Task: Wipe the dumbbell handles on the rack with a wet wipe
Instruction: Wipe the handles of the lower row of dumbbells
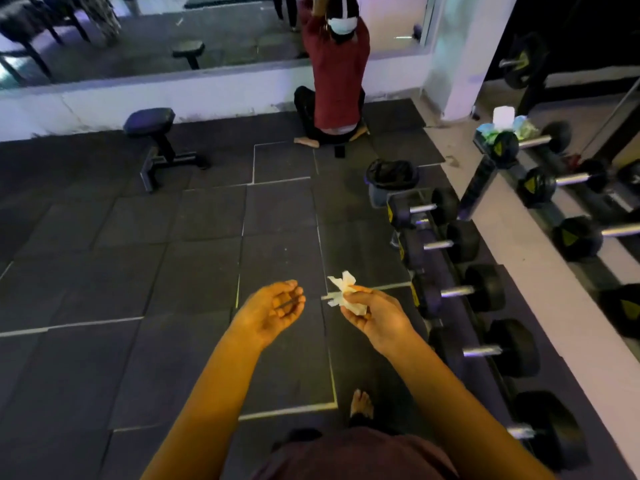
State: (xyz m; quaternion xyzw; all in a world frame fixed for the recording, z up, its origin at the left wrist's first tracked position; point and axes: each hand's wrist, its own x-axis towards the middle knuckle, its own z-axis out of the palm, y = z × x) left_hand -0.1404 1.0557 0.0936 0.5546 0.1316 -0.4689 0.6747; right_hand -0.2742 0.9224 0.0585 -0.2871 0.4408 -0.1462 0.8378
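I see my right hand [377, 320] pinching the crumpled wet wipe [343, 292] between thumb and curled fingers, held over the floor mats [173, 254]. My left hand [270, 313] sits just left of it, palm up, fingers loosely curled around nothing. The dumbbells [457, 291] lie on the rack [479, 188] to the right of those wipe-holding fingers, not touching them.

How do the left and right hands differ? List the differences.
The left hand holds nothing; the right hand pinches a crumpled white wet wipe. The left hand lies palm up, fingers loosely curled; the right hand shows its back. Both hover above the floor mats, clear of the dumbbells.
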